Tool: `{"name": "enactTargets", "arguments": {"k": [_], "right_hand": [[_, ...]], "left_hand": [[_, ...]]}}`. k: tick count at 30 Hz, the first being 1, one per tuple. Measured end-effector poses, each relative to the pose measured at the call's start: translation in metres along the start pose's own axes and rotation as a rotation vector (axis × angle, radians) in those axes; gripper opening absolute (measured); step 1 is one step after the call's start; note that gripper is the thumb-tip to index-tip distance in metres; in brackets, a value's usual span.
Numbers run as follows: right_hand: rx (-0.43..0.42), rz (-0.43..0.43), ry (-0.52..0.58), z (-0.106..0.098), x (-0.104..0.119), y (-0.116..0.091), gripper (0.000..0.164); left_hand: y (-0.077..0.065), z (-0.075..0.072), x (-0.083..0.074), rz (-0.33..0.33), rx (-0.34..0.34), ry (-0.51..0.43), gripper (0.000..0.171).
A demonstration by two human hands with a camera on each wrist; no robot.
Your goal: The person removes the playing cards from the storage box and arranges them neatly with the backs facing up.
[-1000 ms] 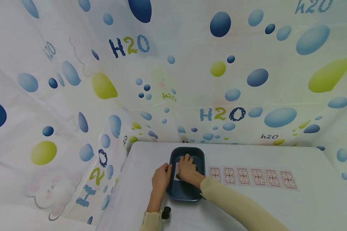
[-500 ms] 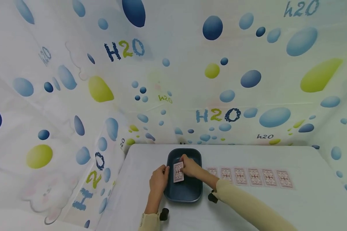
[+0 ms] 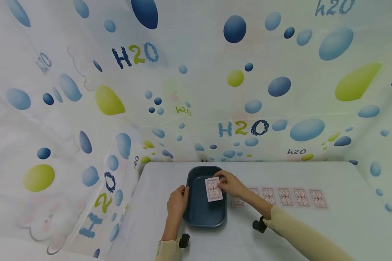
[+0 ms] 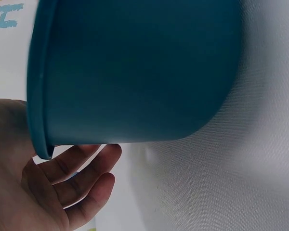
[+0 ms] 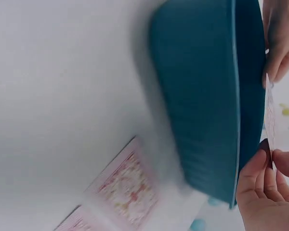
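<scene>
My right hand [image 3: 231, 184] pinches a playing card [image 3: 213, 190] between thumb and fingers at its right edge. Its red-and-white patterned back faces up, over the right part of a deep blue plastic basin [image 3: 205, 215]. Seen edge-on in the right wrist view, the card [image 5: 270, 113] is level with the basin's rim or higher. At the basin's left side, my left hand [image 3: 177, 203] holds the rim. The left wrist view has that hand [image 4: 53, 192] with fingers curled along the outer wall and the thumb hidden behind the rim.
Several more cards [image 3: 285, 197] lie face down in a row right of the basin, the nearest partly under my right forearm. A white cloth [image 3: 281, 232] covers the table. A patterned curtain [image 3: 196, 90] hangs behind. Small black devices [image 3: 259, 224] sit at the wrists.
My right hand first reached flat into the basin over the card, then pinched it and carried it up and right. The left hand stayed at the rim. The head view shifted slightly.
</scene>
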State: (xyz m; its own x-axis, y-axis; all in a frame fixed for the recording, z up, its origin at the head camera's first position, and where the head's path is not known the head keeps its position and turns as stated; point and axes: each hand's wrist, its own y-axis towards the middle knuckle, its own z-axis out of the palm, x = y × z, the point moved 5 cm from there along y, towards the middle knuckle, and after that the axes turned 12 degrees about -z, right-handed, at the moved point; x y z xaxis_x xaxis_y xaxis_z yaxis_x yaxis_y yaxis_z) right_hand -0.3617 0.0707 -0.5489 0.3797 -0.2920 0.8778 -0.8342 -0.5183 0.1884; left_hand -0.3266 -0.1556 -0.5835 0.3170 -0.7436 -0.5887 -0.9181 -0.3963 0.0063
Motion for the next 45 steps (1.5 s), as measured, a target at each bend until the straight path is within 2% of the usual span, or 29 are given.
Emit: {"name": "enactTargets", "arguments": {"k": [3,7,14,20,36,45], "right_hand": [[-0.024,0.043,-0.007,-0.01,-0.017,-0.006,0.034],[-0.042,0.07,0.027,-0.026,-0.026,-0.016,0.036],[-0.071,0.064,0.076,-0.053,-0.03,-0.032,0.039],[-0.101,0.073,0.077,-0.073,-0.038,-0.042,0.04],[-0.117,0.109,-0.018,-0.109,-0.061,-0.076,0.041],[-0.152,0.136,-0.013,-0.128,-0.071,-0.092,0.043]], "left_hand": [[0.0,0.001,0.0,0.015,-0.019,-0.006,0.026],[0.001,0.003,0.001,0.023,-0.037,0.007,0.026],[0.001,0.001,-0.002,-0.002,0.008,0.001,0.029],[0.002,0.001,-0.002,-0.004,0.013,-0.001,0.029],[0.003,0.003,-0.002,-0.004,0.019,0.002,0.029],[0.003,0.004,-0.001,-0.007,0.018,-0.003,0.028]]}}
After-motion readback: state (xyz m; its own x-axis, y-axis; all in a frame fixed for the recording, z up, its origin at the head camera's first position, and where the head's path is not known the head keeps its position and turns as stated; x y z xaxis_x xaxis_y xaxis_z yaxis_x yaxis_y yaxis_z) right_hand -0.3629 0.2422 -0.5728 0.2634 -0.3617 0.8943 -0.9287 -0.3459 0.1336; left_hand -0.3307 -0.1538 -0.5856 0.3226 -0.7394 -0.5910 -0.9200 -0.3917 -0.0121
